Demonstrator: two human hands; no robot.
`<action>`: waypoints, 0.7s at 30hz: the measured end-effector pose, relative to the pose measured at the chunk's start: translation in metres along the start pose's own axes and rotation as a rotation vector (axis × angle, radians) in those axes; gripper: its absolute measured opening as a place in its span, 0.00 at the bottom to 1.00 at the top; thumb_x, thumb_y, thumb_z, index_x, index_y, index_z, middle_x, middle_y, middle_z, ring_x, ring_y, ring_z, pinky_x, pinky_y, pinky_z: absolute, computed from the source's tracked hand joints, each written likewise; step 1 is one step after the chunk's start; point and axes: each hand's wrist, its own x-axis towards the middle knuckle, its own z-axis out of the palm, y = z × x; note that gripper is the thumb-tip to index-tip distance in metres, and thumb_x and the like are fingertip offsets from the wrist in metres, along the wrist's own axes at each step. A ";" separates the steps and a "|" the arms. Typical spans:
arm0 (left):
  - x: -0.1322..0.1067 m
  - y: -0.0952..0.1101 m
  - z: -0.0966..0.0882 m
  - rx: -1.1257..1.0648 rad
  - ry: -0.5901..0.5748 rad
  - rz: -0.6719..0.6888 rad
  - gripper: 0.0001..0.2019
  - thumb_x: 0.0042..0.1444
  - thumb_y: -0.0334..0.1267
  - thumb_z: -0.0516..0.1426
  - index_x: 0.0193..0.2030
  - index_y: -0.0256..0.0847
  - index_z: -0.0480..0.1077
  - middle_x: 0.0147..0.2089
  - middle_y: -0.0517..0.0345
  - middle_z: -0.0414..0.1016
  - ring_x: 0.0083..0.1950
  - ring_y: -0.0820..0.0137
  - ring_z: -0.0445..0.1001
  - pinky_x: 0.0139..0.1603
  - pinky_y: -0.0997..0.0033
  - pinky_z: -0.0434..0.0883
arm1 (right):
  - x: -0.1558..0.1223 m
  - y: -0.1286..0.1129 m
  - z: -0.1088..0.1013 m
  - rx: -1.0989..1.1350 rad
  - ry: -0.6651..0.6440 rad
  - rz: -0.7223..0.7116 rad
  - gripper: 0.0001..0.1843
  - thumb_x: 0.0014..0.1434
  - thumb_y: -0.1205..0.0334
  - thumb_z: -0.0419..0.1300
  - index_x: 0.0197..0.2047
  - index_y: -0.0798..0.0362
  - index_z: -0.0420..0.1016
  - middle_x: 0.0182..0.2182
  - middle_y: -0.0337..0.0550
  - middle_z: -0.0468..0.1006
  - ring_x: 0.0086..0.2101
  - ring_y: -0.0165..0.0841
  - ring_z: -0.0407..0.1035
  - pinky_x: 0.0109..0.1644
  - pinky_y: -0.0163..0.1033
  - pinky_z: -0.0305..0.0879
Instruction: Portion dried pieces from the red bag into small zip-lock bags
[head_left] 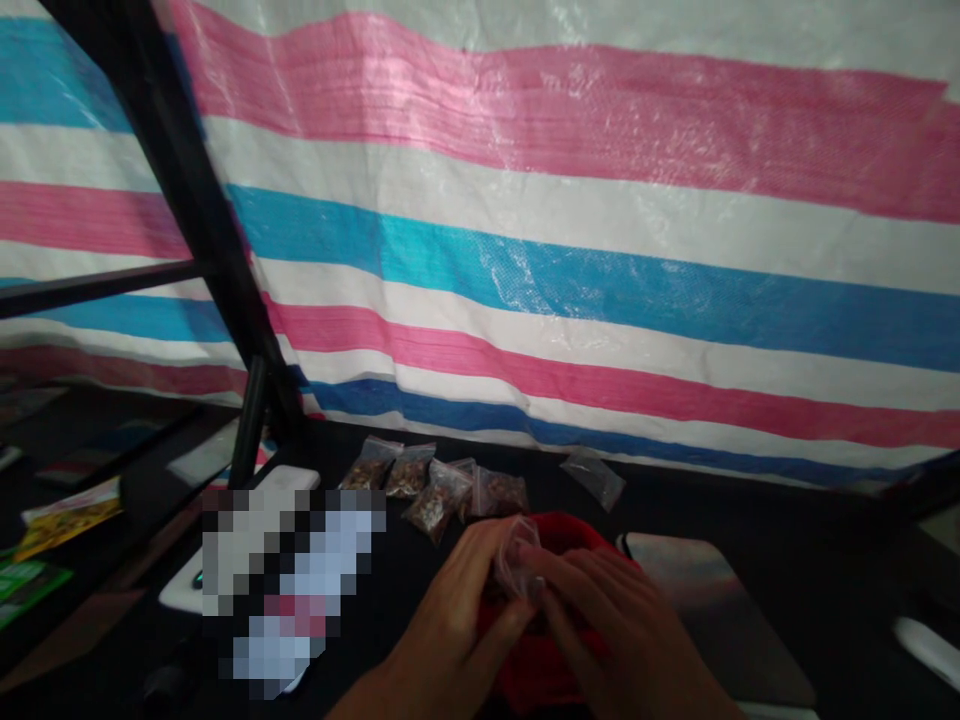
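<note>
Both hands meet over a red container (551, 675) near the bottom of the head view. My left hand (469, 600) is closed around one side of a small clear plastic bag (519, 560), whose mouth faces up. My right hand (600, 595) is closed too, its fingertips pressed to the bag's other side. What the bag holds cannot be made out, and the hands hide most of the container's inside. Just beyond, filled zip bags (431, 505) with brown bits lie in a row. A flat clear bag (594, 477) lies to their right.
A dark table (390, 590) carries a white device (281, 485) and a blurred-out item (322, 580) on the left. A silvery flat panel (705, 600) lies at right. Behind stand a striped tarp (600, 250) and a black post (180, 200). Yellow and green packets (71, 515) lie far left.
</note>
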 end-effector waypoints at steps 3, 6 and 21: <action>-0.002 -0.001 0.000 0.024 -0.089 0.022 0.28 0.66 0.44 0.58 0.70 0.47 0.58 0.69 0.45 0.67 0.69 0.53 0.66 0.69 0.53 0.66 | -0.001 0.001 0.000 -0.040 0.047 -0.003 0.13 0.74 0.60 0.46 0.56 0.47 0.68 0.36 0.40 0.84 0.32 0.34 0.79 0.40 0.39 0.70; -0.005 -0.002 0.003 0.026 -0.155 -0.049 0.29 0.65 0.43 0.60 0.70 0.45 0.58 0.69 0.44 0.67 0.69 0.54 0.67 0.68 0.55 0.68 | -0.002 0.001 0.001 -0.003 0.090 -0.017 0.09 0.74 0.60 0.48 0.49 0.47 0.69 0.33 0.38 0.83 0.30 0.32 0.77 0.39 0.37 0.67; -0.002 -0.003 0.011 0.169 0.175 -0.020 0.16 0.64 0.31 0.55 0.58 0.47 0.65 0.53 0.53 0.78 0.52 0.65 0.79 0.53 0.66 0.76 | -0.005 0.003 0.005 0.160 -0.006 0.235 0.12 0.67 0.68 0.54 0.52 0.47 0.67 0.41 0.41 0.82 0.39 0.34 0.79 0.44 0.37 0.71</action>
